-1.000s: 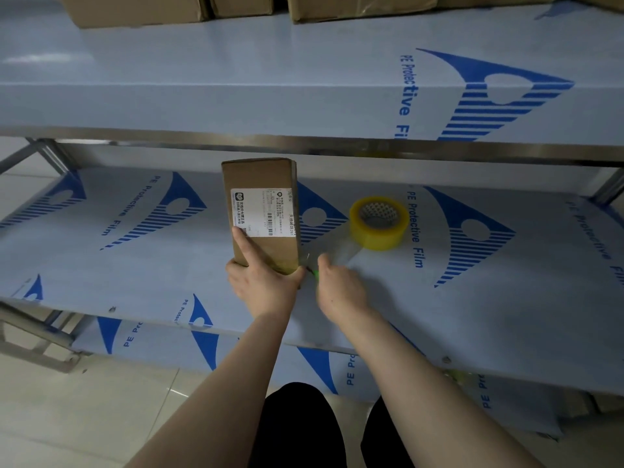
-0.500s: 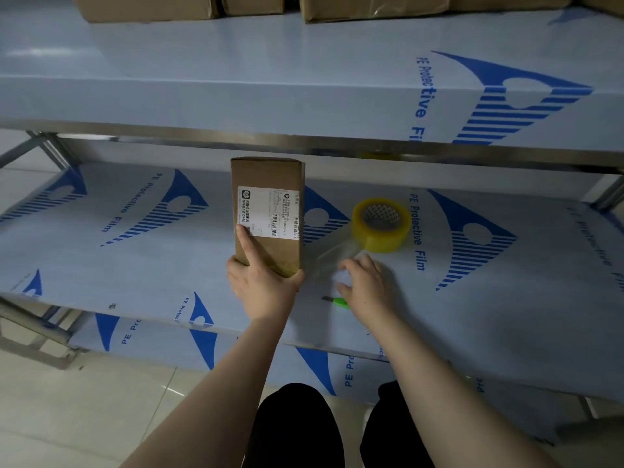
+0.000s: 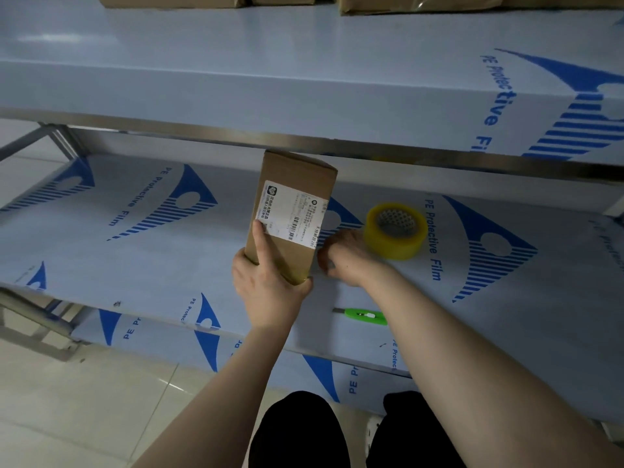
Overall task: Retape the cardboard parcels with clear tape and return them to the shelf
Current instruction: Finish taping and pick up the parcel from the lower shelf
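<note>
A slim brown cardboard parcel [image 3: 297, 204] with a white label stands on end on the middle shelf [image 3: 135, 265]. My left hand [image 3: 266, 285] grips its near lower end, index finger laid up the labelled face. My right hand [image 3: 351, 256] is against the parcel's right side, fingers bent at the edge where the tape lies; whether it pinches the tape is hidden. A roll of clear yellowish tape [image 3: 395, 231] lies flat just right of that hand. A green utility knife [image 3: 364, 315] lies on the shelf near its front edge, under my right forearm.
The upper shelf [image 3: 304, 79] overhangs the parcel's top, with several cardboard boxes [image 3: 405, 3] at its back. A lower shelf [image 3: 270, 359] sticks out below. Metal frame legs [image 3: 37, 319] stand at the left over a tiled floor. My knees are at the bottom.
My right hand has let go of the green knife, which now lies on the shelf, and moved up to the parcel's right side. The parcel has tilted slightly.
</note>
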